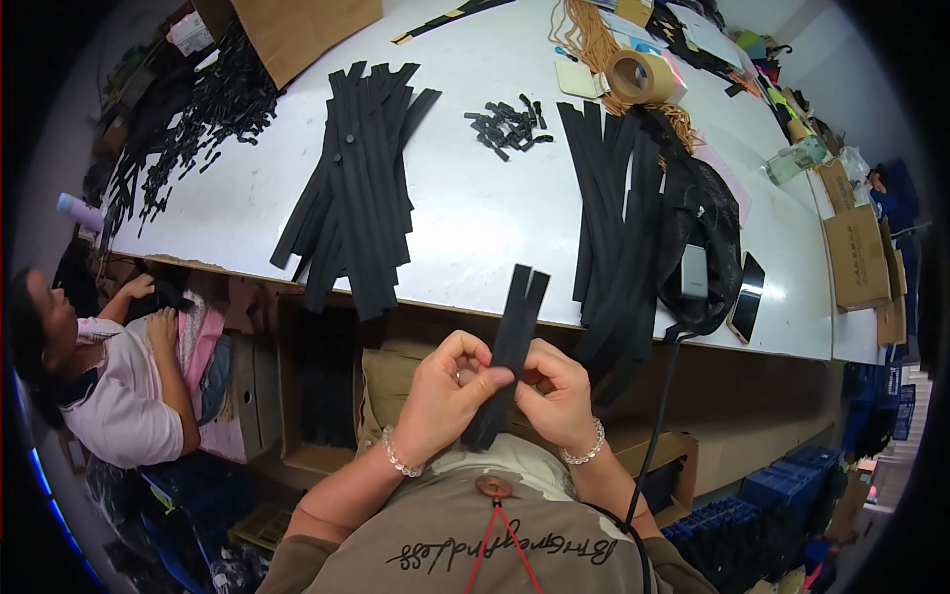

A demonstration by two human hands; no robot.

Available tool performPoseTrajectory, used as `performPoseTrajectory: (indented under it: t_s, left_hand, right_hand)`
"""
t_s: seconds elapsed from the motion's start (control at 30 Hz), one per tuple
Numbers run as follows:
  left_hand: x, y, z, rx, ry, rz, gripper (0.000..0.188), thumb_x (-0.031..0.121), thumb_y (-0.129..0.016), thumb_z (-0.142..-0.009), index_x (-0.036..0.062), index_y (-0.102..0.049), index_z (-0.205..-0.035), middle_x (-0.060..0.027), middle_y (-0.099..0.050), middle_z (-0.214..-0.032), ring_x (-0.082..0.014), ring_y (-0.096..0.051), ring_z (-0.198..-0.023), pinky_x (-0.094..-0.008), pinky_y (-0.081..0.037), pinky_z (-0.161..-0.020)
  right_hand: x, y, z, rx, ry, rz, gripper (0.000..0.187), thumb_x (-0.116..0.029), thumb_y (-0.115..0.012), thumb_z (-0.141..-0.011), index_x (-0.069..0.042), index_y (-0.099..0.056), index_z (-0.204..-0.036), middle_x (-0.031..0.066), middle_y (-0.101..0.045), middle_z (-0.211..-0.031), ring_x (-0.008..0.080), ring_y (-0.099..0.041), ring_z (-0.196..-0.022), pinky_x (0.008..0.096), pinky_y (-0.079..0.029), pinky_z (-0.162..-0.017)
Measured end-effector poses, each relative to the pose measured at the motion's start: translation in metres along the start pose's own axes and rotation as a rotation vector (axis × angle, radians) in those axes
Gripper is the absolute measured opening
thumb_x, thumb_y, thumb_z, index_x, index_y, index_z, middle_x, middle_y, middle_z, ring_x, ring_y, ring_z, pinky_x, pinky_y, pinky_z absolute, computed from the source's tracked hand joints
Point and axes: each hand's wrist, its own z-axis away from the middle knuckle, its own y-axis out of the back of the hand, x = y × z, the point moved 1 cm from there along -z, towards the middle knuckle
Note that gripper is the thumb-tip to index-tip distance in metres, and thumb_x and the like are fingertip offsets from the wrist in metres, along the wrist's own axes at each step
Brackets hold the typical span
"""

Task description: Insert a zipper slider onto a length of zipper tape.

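In front of my chest I hold a black zipper (517,327), its two tapes parted at the upper end. My left hand (450,381) pinches it near the middle from the left, thumb across the front. The fingers of my right hand (556,388) are closed on its right edge; their tips are partly hidden behind the tape. On the white table (475,208) beyond lie a left pile of black zippers (361,198) and a right pile (606,218) hanging over the front edge. Between them sits a small heap of black zipper pulls (507,127).
A power bank (695,271) on black mesh cloth and a phone (747,297) lie at the right. Behind are a tape roll (638,77) and tan cords (584,35). More small black parts (223,94) cover the far left. A co-worker (129,396) sits left. A black cable (653,436) passes my right arm.
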Motion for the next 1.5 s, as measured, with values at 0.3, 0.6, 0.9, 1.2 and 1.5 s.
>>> performPoseTrajectory:
  t_s: [0.3,0.6,0.9,1.2,1.5]
  left_hand:
    - [-0.001,0.0,0.004,-0.06,0.11,-0.048,0.022,-0.001,-0.068,-0.08,0.0029,-0.051,-0.093,0.0053,-0.053,-0.07,0.0015,-0.046,-0.061,-0.0143,-0.04,-0.055]
    - [0.011,-0.005,0.01,-0.074,0.113,0.096,0.029,-0.001,-0.068,-0.081,-0.001,-0.056,-0.107,0.0057,-0.054,-0.072,0.0017,-0.046,-0.064,-0.0135,-0.041,-0.058]
    - [0.01,-0.009,0.02,-0.128,0.098,0.132,0.032,0.0,-0.067,-0.082,-0.0014,-0.058,-0.112,0.0032,-0.059,-0.081,0.0007,-0.049,-0.067,-0.0149,-0.043,-0.06]
    - [0.018,-0.008,-0.011,-0.21,0.018,0.405,0.028,0.004,-0.067,-0.083,-0.0003,-0.051,-0.105,-0.0062,-0.061,-0.093,-0.0108,-0.062,-0.08,-0.0238,-0.053,-0.072]
    - [0.031,-0.019,-0.022,-0.086,-0.065,0.222,0.02,-0.001,-0.068,-0.081,-0.0043,-0.058,-0.098,-0.0058,-0.066,-0.085,-0.0036,-0.059,-0.073,-0.016,-0.048,-0.063]
  right_hand:
    - [-0.004,0.002,-0.003,0.151,0.344,0.56,0.024,0.012,-0.06,-0.07,-0.002,-0.065,-0.089,0.0119,-0.066,-0.078,0.0214,-0.065,-0.066,0.0279,-0.051,-0.059]
    - [-0.001,0.002,-0.009,0.28,0.552,0.617,0.03,0.013,-0.062,-0.066,0.0,-0.063,-0.093,0.0124,-0.065,-0.084,0.0263,-0.064,-0.07,0.0307,-0.051,-0.059]
    - [-0.008,0.009,-0.027,0.506,0.387,0.448,0.02,0.013,-0.061,-0.07,0.001,-0.062,-0.086,0.0113,-0.061,-0.073,0.0205,-0.06,-0.062,0.0263,-0.047,-0.055]
    - [-0.014,0.0,-0.015,0.38,0.459,0.458,0.021,0.013,-0.062,-0.068,0.001,-0.064,-0.086,0.012,-0.066,-0.081,0.0226,-0.065,-0.068,0.0279,-0.051,-0.06]
    - [-0.02,-0.004,-0.013,0.473,0.494,0.48,0.022,0.014,-0.062,-0.069,0.002,-0.063,-0.088,0.0136,-0.066,-0.081,0.0248,-0.065,-0.07,0.0286,-0.052,-0.063]
